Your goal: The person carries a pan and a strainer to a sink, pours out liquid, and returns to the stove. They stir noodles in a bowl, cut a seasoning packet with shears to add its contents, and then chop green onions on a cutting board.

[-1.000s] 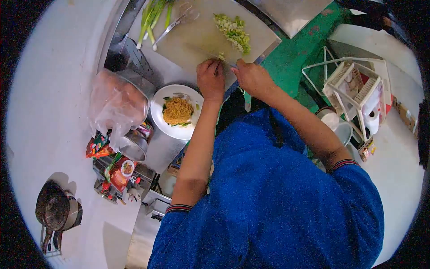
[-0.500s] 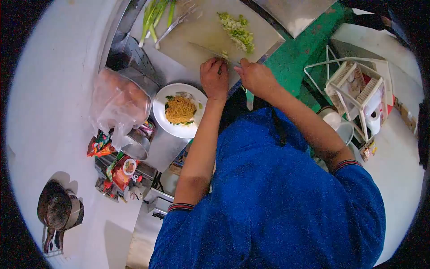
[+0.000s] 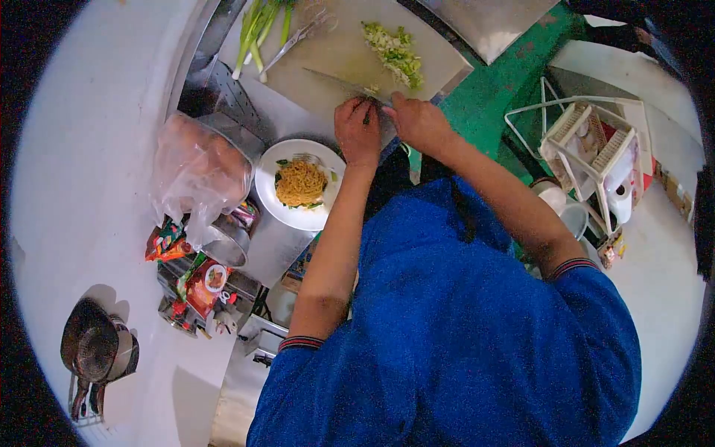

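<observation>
My right hand (image 3: 421, 123) is wrapped round the handle of a knife (image 3: 339, 80), whose blade points left over the pale cutting board (image 3: 320, 56). Close beside the blade, my left hand (image 3: 359, 130) rests at the board's near edge with its fingers curled; what it holds, if anything, is hidden. A few small cut bits lie by the blade. Chopped green onion (image 3: 395, 54) forms a pile at the board's upper right. Whole green onions (image 3: 259, 37) lie at the upper left, next to metal scissors (image 3: 287, 46).
A white plate of noodles (image 3: 301, 185) sits left of my left forearm. Beyond it are a plastic bag (image 3: 199, 160), a metal bowl (image 3: 225, 242) and food packets (image 3: 205, 287). Pans (image 3: 93, 343) hang at lower left. A white rack (image 3: 592, 149) stands at right.
The knife and my right hand have shifted slightly to the left and up. My left hand has barely moved.
</observation>
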